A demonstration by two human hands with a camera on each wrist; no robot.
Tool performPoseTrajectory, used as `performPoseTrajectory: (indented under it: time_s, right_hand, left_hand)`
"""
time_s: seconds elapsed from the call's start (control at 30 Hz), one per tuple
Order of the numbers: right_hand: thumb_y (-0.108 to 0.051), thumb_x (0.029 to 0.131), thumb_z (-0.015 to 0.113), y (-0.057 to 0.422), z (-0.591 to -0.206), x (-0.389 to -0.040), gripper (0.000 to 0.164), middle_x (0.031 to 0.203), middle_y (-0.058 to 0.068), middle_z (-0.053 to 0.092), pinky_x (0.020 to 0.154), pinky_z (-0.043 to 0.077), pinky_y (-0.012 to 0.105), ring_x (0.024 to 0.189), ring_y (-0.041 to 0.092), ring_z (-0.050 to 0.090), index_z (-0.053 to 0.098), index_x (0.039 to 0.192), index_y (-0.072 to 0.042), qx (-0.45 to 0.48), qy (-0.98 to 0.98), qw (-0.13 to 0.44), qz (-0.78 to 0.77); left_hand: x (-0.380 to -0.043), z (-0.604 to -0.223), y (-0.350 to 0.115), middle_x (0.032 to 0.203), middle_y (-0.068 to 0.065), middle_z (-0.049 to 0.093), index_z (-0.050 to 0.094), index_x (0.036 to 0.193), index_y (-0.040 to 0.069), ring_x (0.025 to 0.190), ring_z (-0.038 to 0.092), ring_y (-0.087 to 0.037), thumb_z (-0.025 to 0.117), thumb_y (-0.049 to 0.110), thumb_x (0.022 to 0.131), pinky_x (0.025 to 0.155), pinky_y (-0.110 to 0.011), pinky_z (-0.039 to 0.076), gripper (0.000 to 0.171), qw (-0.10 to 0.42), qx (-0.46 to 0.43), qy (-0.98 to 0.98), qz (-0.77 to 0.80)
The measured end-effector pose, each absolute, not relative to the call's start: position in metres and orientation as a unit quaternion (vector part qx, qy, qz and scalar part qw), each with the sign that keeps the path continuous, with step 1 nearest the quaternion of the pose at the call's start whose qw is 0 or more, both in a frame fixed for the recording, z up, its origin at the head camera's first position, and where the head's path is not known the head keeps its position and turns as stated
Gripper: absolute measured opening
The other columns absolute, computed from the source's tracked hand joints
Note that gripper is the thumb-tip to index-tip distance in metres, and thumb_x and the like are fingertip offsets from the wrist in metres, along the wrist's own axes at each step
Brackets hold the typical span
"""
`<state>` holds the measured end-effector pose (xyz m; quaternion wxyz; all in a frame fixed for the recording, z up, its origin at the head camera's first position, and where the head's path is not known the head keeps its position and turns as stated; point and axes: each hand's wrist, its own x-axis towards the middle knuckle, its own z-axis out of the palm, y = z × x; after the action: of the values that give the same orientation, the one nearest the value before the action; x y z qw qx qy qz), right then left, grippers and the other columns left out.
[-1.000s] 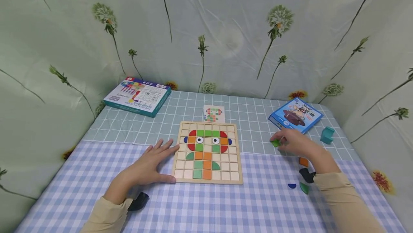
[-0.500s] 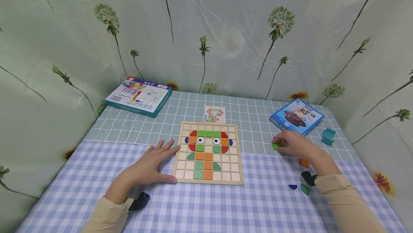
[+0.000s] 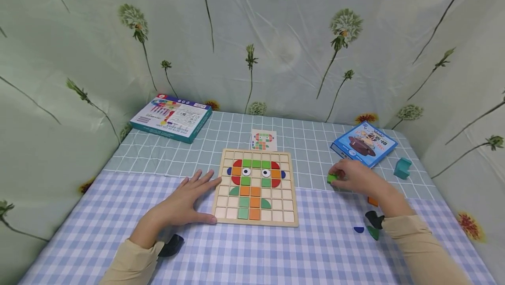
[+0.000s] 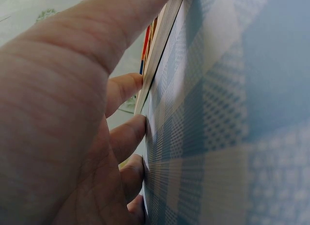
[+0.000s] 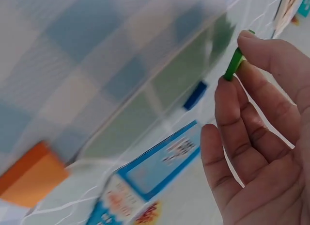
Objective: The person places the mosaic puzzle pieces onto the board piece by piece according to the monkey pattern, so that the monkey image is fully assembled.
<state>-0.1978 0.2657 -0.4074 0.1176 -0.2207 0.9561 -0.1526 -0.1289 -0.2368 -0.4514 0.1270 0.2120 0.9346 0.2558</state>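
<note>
A wooden grid board (image 3: 283, 219) lies mid-table, with green, red, orange and blue tiles and two eye pieces forming a figure. Along its left side rests my left hand (image 3: 185, 201), fingers spread, the thumb at the lower left corner; in the left wrist view the fingers (image 4: 127, 137) meet the cloth and the board's side (image 4: 160, 45). To the right of the board, my right hand (image 3: 355, 177) pinches a green tile (image 3: 331, 179) between thumb and fingers. The right wrist view shows this tile (image 5: 233, 64) edge-on at the fingertips.
Behind the board lies a picture card (image 3: 264, 139). A blue box (image 3: 364, 144) and a teal block (image 3: 402, 168) stand beyond my right hand. Nearer are an orange piece (image 3: 372, 201), a blue half-round (image 3: 358, 229) and a green quarter-round (image 3: 372, 233). Another box (image 3: 171, 117) is back left.
My right hand has shifted slightly left with the green tile, which has changed its tilt. The left hand stays against the board.
</note>
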Motion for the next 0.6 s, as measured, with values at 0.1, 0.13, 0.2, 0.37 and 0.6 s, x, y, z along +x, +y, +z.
performPoseTrajectory:
  time_s: [0.1,0.13,0.2,0.37,0.6]
  right_hand:
    - [-0.016,0.094,0.082,0.254,-0.406,-0.199,0.022,0.097,0.0,0.074,0.079,0.059,0.033,0.086,0.011,0.062,0.079,0.112,-0.004,-0.239,0.954,0.097,-0.154]
    - [-0.017,0.094,0.082,0.249,-0.406,-0.2,0.022,0.097,0.0,0.074,0.078,0.059,0.033,0.086,0.011,0.062,0.079,0.111,-0.004,-0.243,0.953,0.092,-0.154]
    - [-0.018,0.094,0.082,0.238,-0.404,-0.199,0.023,0.098,0.001,0.075,0.079,0.059,0.032,0.087,0.01,0.063,0.079,0.112,-0.005,-0.247,0.953,0.085,-0.154]
    - [-0.02,0.094,0.082,0.21,-0.401,-0.197,0.025,0.101,0.001,0.075,0.081,0.061,0.032,0.09,0.013,0.065,0.08,0.115,-0.007,-0.248,0.952,0.087,-0.159]
    - [-0.022,0.094,0.084,0.168,-0.399,-0.194,0.026,0.103,-0.001,0.074,0.081,0.059,0.028,0.091,0.012,0.064,0.081,0.116,-0.01,-0.27,0.944,0.091,-0.167]
  left_hand:
    - [-0.129,-0.451,-0.237,0.179,-0.014,0.025,0.04,0.168,0.028,0.166,0.011,-0.052,0.087,0.069,0.077,0.127,-0.079,0.01,0.11,0.127,0.211,0.935,0.256]
    - [-0.129,-0.451,-0.237,0.179,-0.015,0.025,0.04,0.168,0.028,0.166,0.011,-0.052,0.087,0.069,0.077,0.127,-0.079,0.01,0.11,0.128,0.211,0.935,0.255]
    - [-0.129,-0.452,-0.237,0.179,-0.014,0.025,0.039,0.168,0.027,0.166,0.011,-0.052,0.087,0.069,0.078,0.127,-0.079,0.01,0.11,0.127,0.211,0.935,0.254]
    - [-0.129,-0.452,-0.237,0.179,-0.014,0.025,0.039,0.168,0.027,0.166,0.011,-0.053,0.087,0.068,0.078,0.127,-0.08,0.01,0.11,0.127,0.214,0.935,0.254]
    - [-0.129,-0.452,-0.237,0.179,-0.014,0.025,0.039,0.168,0.027,0.166,0.011,-0.053,0.087,0.068,0.078,0.127,-0.079,0.011,0.11,0.123,0.217,0.935,0.254]
